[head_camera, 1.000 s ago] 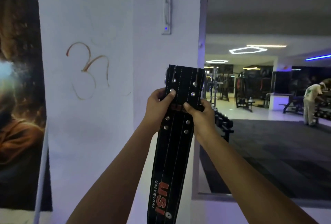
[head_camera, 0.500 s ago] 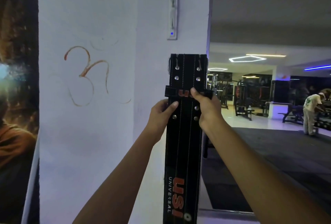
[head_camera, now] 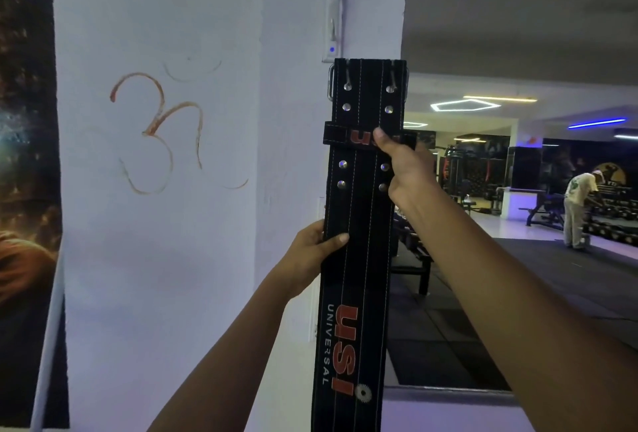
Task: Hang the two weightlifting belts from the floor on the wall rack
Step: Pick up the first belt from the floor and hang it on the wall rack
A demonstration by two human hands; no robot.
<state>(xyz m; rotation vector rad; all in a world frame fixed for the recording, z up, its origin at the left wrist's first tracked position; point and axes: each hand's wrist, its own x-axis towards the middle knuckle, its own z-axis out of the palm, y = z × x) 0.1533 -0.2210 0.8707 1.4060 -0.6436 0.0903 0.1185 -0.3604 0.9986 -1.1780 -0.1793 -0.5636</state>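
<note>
We hold black belt [head_camera: 359, 224] upright: left hand [head_camera: 310, 255] clamps edge at 9 o'clock, right hand [head_camera: 404, 173] pinches loop, wall rack [head_camera: 334, 3] at 12.

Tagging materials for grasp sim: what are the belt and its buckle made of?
Belt: looks like black leather or a synthetic lookalike, matte, with white stitch lines, shiny rivets and a printed logo. Buckle: apparently bare metal, a thin silvery frame and prongs catching the light. Both hands grip the belt.
</note>
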